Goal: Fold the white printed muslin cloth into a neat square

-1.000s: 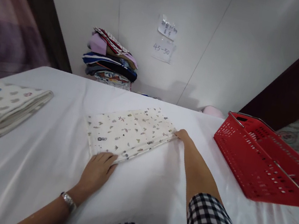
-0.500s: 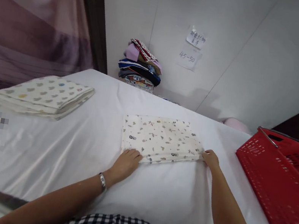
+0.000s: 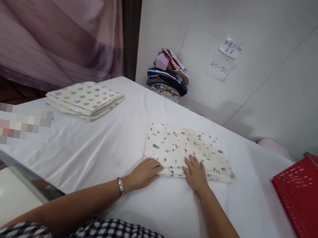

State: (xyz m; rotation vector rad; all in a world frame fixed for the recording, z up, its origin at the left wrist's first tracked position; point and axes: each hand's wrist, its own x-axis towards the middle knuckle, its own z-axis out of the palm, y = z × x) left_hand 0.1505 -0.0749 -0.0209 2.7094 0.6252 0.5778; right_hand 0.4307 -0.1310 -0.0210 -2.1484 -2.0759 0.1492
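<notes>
A white-covered surface (image 3: 102,142) carries a red perforated basket (image 3: 309,207) at right and a folded printed cloth (image 3: 208,154) near the middle. The right hand (image 3: 196,176) lies on the cloth, fingers spread; the left hand (image 3: 143,173) rests on its near-left corner, fingers extended.

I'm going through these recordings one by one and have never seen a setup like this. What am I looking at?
There is no machine here: these are a person's own bare hands, seen by a camera worn on the head, looking forward and down. The left hand rests on a printed cloth near its near left corner; the right hand lies on its near edge, fingers spread. Neither seems to grip anything. On the white-covered table, a folded cloth lies to the left and a red basket stands to the right. A pixelated patch hides something at far left.
</notes>
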